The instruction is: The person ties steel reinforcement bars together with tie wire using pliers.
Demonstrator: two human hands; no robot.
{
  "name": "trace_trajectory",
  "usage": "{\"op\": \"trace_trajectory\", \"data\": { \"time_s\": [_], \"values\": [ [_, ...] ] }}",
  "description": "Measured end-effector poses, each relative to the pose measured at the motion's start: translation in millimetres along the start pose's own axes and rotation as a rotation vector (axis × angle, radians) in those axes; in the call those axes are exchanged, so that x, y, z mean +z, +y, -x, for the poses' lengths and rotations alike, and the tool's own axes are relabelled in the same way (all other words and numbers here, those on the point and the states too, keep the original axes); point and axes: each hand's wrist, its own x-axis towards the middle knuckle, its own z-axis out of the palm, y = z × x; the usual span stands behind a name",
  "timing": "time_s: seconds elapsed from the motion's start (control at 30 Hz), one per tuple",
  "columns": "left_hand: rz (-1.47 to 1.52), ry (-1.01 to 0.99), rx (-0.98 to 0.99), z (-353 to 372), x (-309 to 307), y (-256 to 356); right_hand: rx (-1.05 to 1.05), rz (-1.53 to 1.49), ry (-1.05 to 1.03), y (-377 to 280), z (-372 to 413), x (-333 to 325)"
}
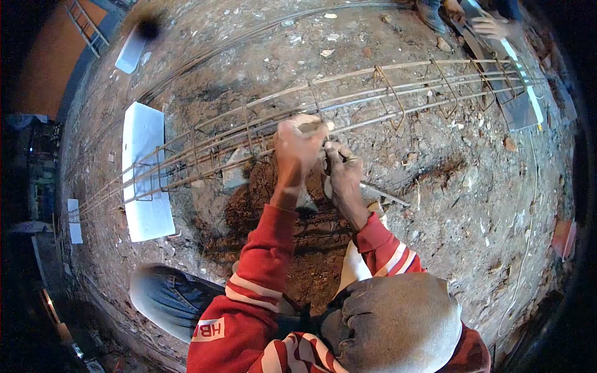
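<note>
Squarely over the middle of the dirt ground (435,205), the rebar cage (398,93) lies on its side. It is a long frame of thin bars and bent stirrups, running from the ground's left edge up toward its top right corner. The left hand (297,144) is closed in a fist on one of the cage's upper bars near mid-length. The right hand (343,169) sits just beside it, touching it, with its fingers curled tight on something small against the cage; what it is cannot be told. A thin rod (387,196) slants away across the soil from under that hand.

The only legible writing is "HB" on a white patch (208,329) on the red, white-striped sleeve; the rest is cut off.

The ground is rough, reddish-brown earth strewn with stones and scraps, darker and looser right under the hands. A white slab (146,186) lies beneath the cage's left end, and a smaller white board (132,51) lies near the top left corner. At the top right, another person's hand (490,26) rests on a grey sheet (519,105). A ladder (87,26) leans against an orange wall (43,68).
</note>
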Motion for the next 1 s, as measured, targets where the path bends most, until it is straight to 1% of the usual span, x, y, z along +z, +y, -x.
{"op": "trace_trajectory", "data": {
  "time_s": [0.03, 0.07, 0.1, 0.13, 0.17, 0.23, 0.27, 0.3, 0.37, 0.4, 0.43, 0.5, 0.57, 0.6, 0.63, 0.67, 0.7, 0.77, 0.8, 0.83, 0.9, 0.97, 1.0],
  "values": [
    [0.169, -0.120, 0.009, 2, 0, 2, -0.074, -0.060, 0.021, 0, 1, 2],
    [0.150, -0.065, 0.003, 1, 6, -5, -0.074, -0.057, 0.016, -1, 2, 1],
    [0.154, -0.061, 0.001, 0, 8, -9, -0.209, 0.141, 0.025, -4, 2, -5],
    [0.079, -0.022, 0.039, -2, 11, -12, -0.344, 0.340, 0.036, -12, 3, -10],
    [0.005, 0.016, 0.077, -2, 13, -14, -0.345, 0.344, 0.035, -25, 5, -14],
    [0.049, -0.001, 0.073, -4, 15, -19, -0.341, 0.610, -0.063, -48, 7, -23],
    [0.090, -0.018, 0.069, -5, 15, -21, -0.426, 0.791, -0.042, -51, 4, -27],
    [0.092, -0.018, 0.066, -5, 16, -23, -0.425, 0.793, -0.044, -57, 4, -30],
    [0.048, 0.080, 0.199, -1, 20, -24, -0.514, 1.137, -0.100, -98, 10, -29],
    [0.053, 0.079, 0.197, 0, 20, -23, -0.596, 1.176, -0.143, -107, 6, -30],
    [0.069, 0.064, 0.207, 2, 18, -18, -0.596, 1.180, -0.145, -110, -3, -31],
    [0.089, 0.055, 0.217, 5, 14, -11, -0.791, 1.199, -0.244, -113, -30, -30],
    [0.043, 0.079, 0.318, 11, 10, -4, -0.859, 1.184, -0.251, -107, -52, -30],
    [0.043, 0.084, 0.314, 14, 9, 1, -0.859, 1.141, -0.294, -107, -59, -28],
    [-0.046, 0.077, 0.328, 18, 6, 10, -0.857, 1.098, -0.340, -110, -63, -23],
    [-0.134, 0.071, 0.341, 20, 5, 14, -0.765, 1.085, -0.407, -108, -71, -23],
    [-0.131, 0.077, 0.338, 19, 9, 9, -0.768, 1.088, -0.413, -106, -76, -21],
    [0.062, 0.144, 0.383, 16, 18, -1, -0.678, 0.906, -0.385, -103, -83, -23],
    [0.067, 0.141, 0.381, 16, 22, -6, -0.721, 0.911, -0.363, -100, -88, -25],
    [0.052, 0.163, 0.416, 18, 22, -8, -0.716, 0.916, -0.361, -98, -87, -27],
    [0.041, 0.183, 0.448, 20, 23, -11, -1.082, 1.152, -0.248, -93, -83, -30],
    [0.036, 0.212, 0.471, 19, 26, -15, -1.072, 1.203, -0.222, -90, -81, -30],
    [0.040, 0.212, 0.467, 19, 27, -17, -0.708, 1.370, -0.262, -90, -82, -29]
  ]
}}
